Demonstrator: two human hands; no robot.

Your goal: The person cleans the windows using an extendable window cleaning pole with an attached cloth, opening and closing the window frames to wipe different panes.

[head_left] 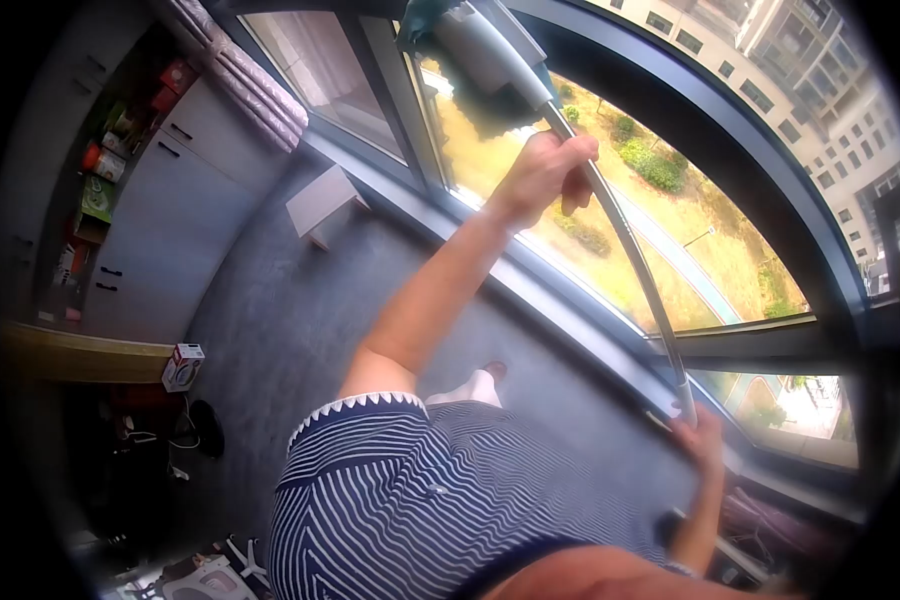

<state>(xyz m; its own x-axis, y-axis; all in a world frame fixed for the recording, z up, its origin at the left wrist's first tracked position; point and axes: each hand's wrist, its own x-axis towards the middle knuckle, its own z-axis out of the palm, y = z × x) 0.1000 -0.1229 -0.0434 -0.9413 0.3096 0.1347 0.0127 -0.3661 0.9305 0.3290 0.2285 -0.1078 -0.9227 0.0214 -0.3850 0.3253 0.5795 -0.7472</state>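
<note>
A long metal pole (pixel 635 245) slants from the top centre down to the lower right. At its upper end is a white and grey cleaning head (pixel 490 55) with a fluffy teal pad (pixel 495 110), held against or close to the window glass; contact cannot be made out. My left hand (pixel 548 175) is closed round the pole just below the head. Near the pole's lower end, my right hand (pixel 700 435) is wrapped round it. Behind the pole stands a large window with a dark frame (pixel 800 180).
A window sill (pixel 570 300) runs diagonally beside the grey floor (pixel 290 290). A small pale stool (pixel 325 205) stands near the wall. At left are grey cabinets (pixel 160 220), shelves of boxes and a small white box (pixel 182 368). A tied curtain (pixel 260 90) hangs upper left.
</note>
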